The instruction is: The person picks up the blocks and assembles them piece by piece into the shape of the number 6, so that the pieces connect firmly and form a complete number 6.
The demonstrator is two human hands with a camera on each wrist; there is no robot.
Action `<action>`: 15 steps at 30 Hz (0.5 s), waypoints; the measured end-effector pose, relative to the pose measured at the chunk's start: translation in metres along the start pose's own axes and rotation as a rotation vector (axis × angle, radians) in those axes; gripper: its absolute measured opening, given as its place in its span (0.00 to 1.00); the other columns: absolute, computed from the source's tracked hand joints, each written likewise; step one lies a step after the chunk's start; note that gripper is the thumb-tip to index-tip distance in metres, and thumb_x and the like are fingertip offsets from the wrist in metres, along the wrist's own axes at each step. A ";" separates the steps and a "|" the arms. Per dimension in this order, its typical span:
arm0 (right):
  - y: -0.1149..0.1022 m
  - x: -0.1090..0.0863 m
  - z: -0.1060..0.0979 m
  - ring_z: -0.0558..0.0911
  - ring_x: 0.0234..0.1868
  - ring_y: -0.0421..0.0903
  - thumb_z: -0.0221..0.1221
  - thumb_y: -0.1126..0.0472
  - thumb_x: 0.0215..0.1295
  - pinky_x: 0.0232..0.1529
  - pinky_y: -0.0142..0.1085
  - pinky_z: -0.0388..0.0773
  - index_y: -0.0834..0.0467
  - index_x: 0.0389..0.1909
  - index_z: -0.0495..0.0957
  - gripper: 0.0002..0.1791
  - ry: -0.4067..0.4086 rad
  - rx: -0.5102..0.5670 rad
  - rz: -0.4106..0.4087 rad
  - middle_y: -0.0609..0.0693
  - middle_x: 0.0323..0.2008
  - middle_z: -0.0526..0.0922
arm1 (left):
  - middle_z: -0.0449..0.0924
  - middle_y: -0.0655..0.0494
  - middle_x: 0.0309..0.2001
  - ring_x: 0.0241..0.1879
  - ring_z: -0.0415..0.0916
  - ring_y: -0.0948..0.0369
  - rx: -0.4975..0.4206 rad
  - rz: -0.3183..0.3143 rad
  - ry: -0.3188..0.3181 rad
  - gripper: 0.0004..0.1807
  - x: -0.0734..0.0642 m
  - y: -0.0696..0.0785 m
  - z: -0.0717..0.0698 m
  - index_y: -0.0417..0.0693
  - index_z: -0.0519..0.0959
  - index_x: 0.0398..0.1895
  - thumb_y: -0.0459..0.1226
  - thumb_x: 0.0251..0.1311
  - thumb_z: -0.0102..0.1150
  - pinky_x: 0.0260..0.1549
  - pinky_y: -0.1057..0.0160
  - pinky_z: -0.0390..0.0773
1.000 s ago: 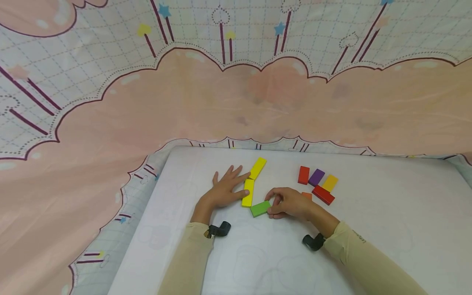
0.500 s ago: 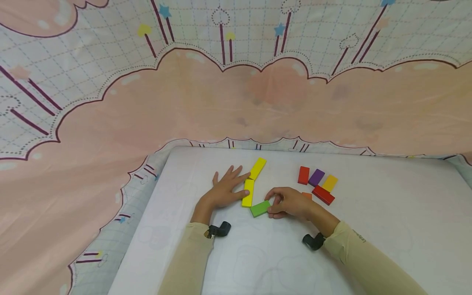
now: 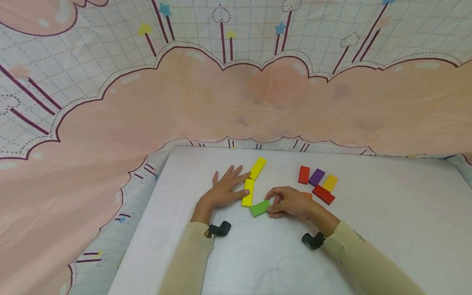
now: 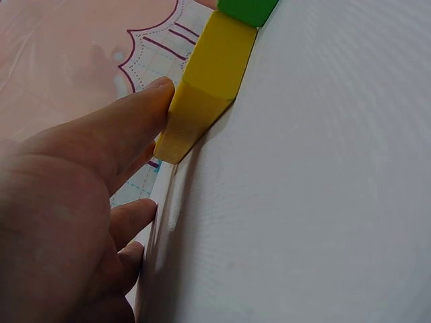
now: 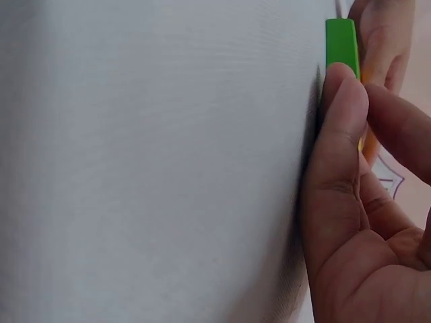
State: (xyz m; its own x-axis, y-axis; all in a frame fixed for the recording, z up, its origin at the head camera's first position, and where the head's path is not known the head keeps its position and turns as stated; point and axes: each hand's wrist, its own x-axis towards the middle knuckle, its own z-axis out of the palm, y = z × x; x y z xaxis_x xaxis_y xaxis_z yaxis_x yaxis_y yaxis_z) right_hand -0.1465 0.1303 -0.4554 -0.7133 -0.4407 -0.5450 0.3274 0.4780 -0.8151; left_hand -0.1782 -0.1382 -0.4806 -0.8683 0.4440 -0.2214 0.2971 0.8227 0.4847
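Observation:
In the head view two yellow blocks, a far one (image 3: pixel 257 168) and a near one (image 3: pixel 248 200), lie end to end on the white tabletop. My left hand (image 3: pixel 223 190) is spread flat beside them, its thumb and a fingertip touching their left sides. The left wrist view shows a finger against a yellow block (image 4: pixel 209 64). A green block (image 3: pixel 259 208) lies at an angle, one corner meeting the near yellow block's lower end. My right hand (image 3: pixel 293 203) pinches the green block's right end between thumb and fingers. From the right wrist, the thumb covers part of the green block (image 5: pixel 341 42).
Right of the right hand lie a red block (image 3: pixel 304 175), a purple block (image 3: pixel 316 177), an orange-yellow block (image 3: pixel 330 182) and another red block (image 3: pixel 323 195). An orange block (image 3: pixel 307 195) is partly hidden behind the right hand. A patterned cloth (image 3: pixel 236 106) hangs beyond the table's far edge.

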 end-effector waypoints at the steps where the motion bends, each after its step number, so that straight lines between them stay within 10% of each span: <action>1: 0.000 0.000 0.000 0.89 0.36 0.47 0.69 0.60 0.64 0.42 0.33 0.86 0.56 0.57 0.79 0.20 -0.008 0.016 0.001 0.57 0.37 0.80 | 0.42 0.61 0.84 0.84 0.29 0.54 -0.001 0.000 0.000 0.38 0.000 0.000 0.000 0.74 0.56 0.80 0.62 0.69 0.52 0.74 0.31 0.24; 6: 0.001 -0.003 -0.005 0.88 0.37 0.48 0.69 0.60 0.64 0.42 0.35 0.87 0.57 0.59 0.78 0.23 -0.016 0.074 0.021 0.57 0.39 0.80 | 0.40 0.62 0.84 0.84 0.28 0.54 -0.005 0.003 -0.007 0.38 0.001 0.000 0.000 0.74 0.55 0.81 0.62 0.69 0.52 0.74 0.31 0.23; 15: -0.001 -0.022 -0.017 0.83 0.35 0.48 0.68 0.50 0.66 0.39 0.35 0.84 0.52 0.55 0.83 0.19 0.204 -0.182 -0.049 0.53 0.38 0.83 | 0.41 0.61 0.84 0.84 0.28 0.54 -0.004 0.006 -0.007 0.38 0.001 -0.002 0.000 0.73 0.55 0.81 0.61 0.70 0.52 0.74 0.32 0.23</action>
State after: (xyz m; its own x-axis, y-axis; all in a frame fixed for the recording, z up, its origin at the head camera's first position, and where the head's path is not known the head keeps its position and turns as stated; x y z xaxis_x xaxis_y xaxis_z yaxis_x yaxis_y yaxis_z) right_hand -0.1416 0.1528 -0.4389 -0.8417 -0.3133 -0.4397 0.1858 0.5966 -0.7807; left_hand -0.1795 -0.1392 -0.4818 -0.8636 0.4516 -0.2241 0.3010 0.8185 0.4894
